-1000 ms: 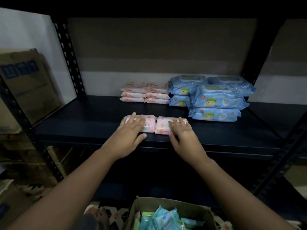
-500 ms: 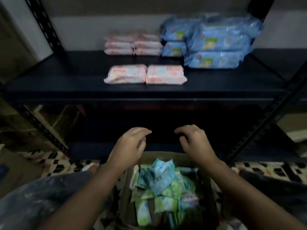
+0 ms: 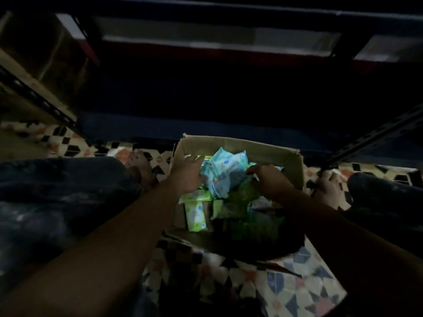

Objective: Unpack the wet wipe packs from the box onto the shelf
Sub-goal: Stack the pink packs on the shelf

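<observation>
An open cardboard box (image 3: 240,145) sits on the floor between my knees. It holds several blue wet wipe packs (image 3: 225,172) standing on top of several green packs (image 3: 196,211). My left hand (image 3: 185,175) lies with straight fingers against the left side of the blue packs. My right hand (image 3: 270,181) curls its fingers over their right side. The dark shelf (image 3: 206,10) shows only as its front edge at the top, and nothing on it is visible.
A dark lower shelf board (image 3: 206,126) runs just behind the box. Slanted metal uprights (image 3: 39,97) stand at left and right. My bare feet (image 3: 139,165) and dark trouser legs (image 3: 57,191) flank the box on a patterned floor (image 3: 297,282).
My view has dropped from the shelf to the box. Both hands left the pink packs on the shelf, came down and went into the box onto the blue packs.
</observation>
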